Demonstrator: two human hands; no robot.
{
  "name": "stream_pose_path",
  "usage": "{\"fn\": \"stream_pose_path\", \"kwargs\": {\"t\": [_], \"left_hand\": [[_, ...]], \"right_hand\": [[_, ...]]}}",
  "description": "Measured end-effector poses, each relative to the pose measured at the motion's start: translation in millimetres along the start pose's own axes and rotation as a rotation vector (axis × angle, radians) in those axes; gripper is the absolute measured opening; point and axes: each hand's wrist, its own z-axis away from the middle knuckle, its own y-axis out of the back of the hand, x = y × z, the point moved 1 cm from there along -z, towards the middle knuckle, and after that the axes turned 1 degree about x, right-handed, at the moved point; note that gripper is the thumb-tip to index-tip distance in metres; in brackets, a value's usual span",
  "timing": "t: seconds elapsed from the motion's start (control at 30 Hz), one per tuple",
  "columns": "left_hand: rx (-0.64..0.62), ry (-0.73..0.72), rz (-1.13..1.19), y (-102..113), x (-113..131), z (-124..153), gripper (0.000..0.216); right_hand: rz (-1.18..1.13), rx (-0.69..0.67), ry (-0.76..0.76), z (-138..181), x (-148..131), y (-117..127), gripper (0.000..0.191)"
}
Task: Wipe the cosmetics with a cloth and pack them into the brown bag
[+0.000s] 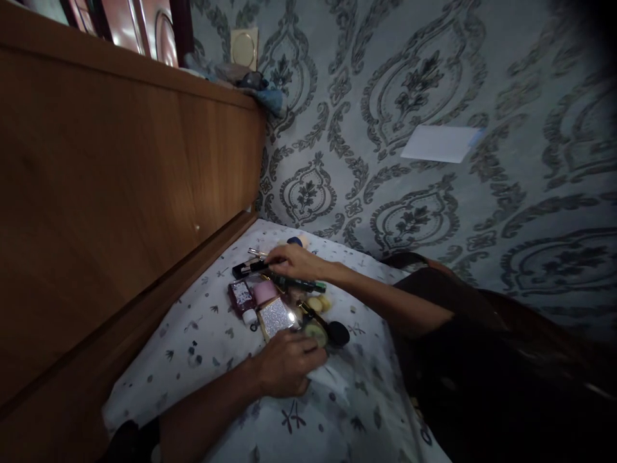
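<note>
Many small cosmetics lie in a pile on a patterned white sheet [193,354]. My right hand [295,262] reaches over the far side, its fingers pinched on a slim black cosmetic tube [256,265]. My left hand [288,364] is at the near side with curled fingers, close to a round pale-green item [315,332]; a plain white piece [333,381], maybe cloth, shows beside it. What those fingers hold is hidden. Between the hands lie a glittery silver case [276,317], a pink item [265,292] and a dark red bottle with white cap [241,298].
A round black item [338,333] and yellow pieces [321,303] lie at the pile's right. A wooden panel [135,173] rises on the left. Behind stands a patterned wall [337,116] bearing a white paper [438,143]. A blue-capped item [296,241] lies toward the wall.
</note>
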Motion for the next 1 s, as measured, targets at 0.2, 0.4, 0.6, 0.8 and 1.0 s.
{"fn": "stream_pose_path", "kwargs": {"t": [0.2, 0.4, 0.6, 0.8, 1.0], "left_hand": [[-0.023, 0.021, -0.004, -3.1, -1.1, -0.8, 0.024], [-0.031, -0.026, -0.020, -10.6, -4.2, -2.5, 0.024], [-0.012, -0.044, -0.017, -4.3, -4.8, -3.2, 0.021], [-0.013, -0.009, -0.026, -5.8, -3.8, -1.8, 0.025], [0.287, 0.019, 0.214, -7.6, -3.9, 0.1, 0.021]], "right_hand": [[0.227, -0.009, -0.364, -79.6, 55.8, -6.9, 0.033], [0.245, -0.160, -0.481, -116.8, 74.2, -22.0, 0.033], [0.142, -0.109, -0.478, -124.0, 77.5, -22.0, 0.042], [-0.084, 0.237, -0.479, -100.4, 71.8, -19.0, 0.053], [-0.558, 0.607, -0.496, -46.9, 53.2, -5.5, 0.045]]}}
